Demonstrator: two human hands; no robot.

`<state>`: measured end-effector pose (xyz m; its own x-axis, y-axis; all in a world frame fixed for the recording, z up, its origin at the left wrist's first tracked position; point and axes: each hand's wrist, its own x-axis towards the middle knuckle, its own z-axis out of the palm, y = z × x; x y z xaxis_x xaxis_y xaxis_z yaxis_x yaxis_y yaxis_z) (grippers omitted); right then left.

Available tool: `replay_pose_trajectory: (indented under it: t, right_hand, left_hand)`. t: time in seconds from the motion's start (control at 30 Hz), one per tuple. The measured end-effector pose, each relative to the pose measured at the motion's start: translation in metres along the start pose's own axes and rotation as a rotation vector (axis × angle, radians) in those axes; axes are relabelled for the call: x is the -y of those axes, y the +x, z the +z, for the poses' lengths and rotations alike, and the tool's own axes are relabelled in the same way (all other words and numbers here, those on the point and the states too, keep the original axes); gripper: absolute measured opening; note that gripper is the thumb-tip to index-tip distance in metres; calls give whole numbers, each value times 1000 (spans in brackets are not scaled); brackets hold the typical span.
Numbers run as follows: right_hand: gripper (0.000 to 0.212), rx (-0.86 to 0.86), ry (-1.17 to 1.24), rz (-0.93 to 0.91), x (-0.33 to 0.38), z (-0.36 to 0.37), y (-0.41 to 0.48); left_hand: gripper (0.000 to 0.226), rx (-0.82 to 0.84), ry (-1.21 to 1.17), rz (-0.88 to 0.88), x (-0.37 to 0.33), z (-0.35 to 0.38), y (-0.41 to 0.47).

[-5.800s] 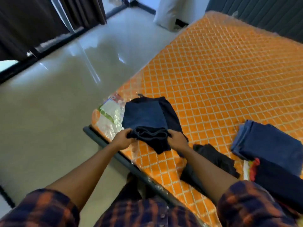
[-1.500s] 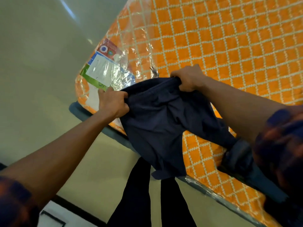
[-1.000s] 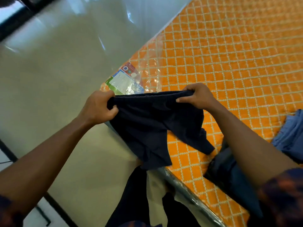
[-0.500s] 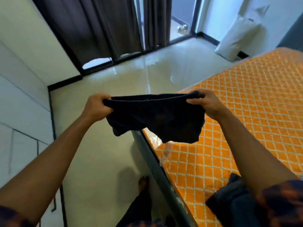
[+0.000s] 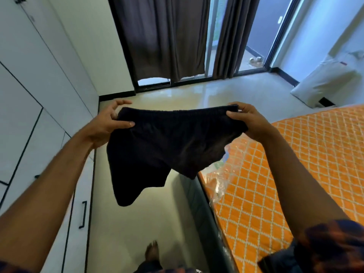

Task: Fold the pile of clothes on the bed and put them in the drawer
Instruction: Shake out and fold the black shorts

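Head view shows the dark shorts [image 5: 167,150] held higher than half a second ago, stretched wider and hanging in the air above the bed [image 5: 295,154] edge and the floor [image 5: 128,223]. The left hand [image 5: 106,125] pinches one waistband corner, its upper fingers now splayed; the right hand [image 5: 250,123] grips the other corner. Fingers behind the cloth are hidden. Open floor runs between the bed and the white wardrobe [image 5: 39,95].

Glossy pale floor [image 5: 226,95] w/ daylight thru glass doors [image 5: 256,32], dark curtains [image 5: 167,36] part-drawn; white cabinets [image 5: 39,75] at left.
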<state>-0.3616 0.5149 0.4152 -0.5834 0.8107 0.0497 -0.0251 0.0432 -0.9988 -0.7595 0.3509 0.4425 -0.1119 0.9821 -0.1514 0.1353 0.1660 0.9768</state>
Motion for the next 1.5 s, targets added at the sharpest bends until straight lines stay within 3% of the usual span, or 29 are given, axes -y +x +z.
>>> replay_pose_trajectory:
  t: [0.1, 0.2, 0.27, 0.4, 0.57, 0.63, 0.77, 0.9, 1.07, 1.3, 1.4, 1.5]
  right_hand:
    - [15, 162, 170, 101, 2, 22, 27]
    - [25, 109, 81, 160, -8, 57, 63]
    - [8, 24, -24, 118, -16, 76, 83]
    - [17, -141, -165, -4, -21, 95, 113]
    - [9, -394, -309, -96, -22, 103, 136]
    - [7, -543, -345, -136, -22, 120, 147]
    - [4, -744, -283, -126, -28, 185, 161]
    - [16, -626, -179, -160, -42, 247, 175]
    - [26, -625, -135, -152, -45, 269, 180]
    - [24, -505, 117, -75, -43, 255, 183]
    - [31, -350, 267, -75, -42, 247, 178]
    - [33, -323, 172, -64, -44, 231, 182]
  left_hand:
    - [54, 231, -41, -173, 4, -37, 2]
    - [32, 213, 195, -328, 21, -55, 16]
    - [32, 134, 215, -314, 30, -72, 28]
    - [50, 51, 49, -188, 27, -113, 54]
    - [34, 28, -45, -88, 17, -133, 85]
    - [32, -103, 32, -15, 18, -126, 104]
    - [20, -521, -13, 78, 19, -71, 128]
    - [14, -547, 61, 149, 19, -13, 139]
    - [12, -674, 62, 125, 17, 16, 140]
    - [30, -566, 56, 127, 11, 27, 138]
    - [50, -348, -95, 149, 8, 29, 134]
    - [61, -144, -255, 145, 7, 23, 130]
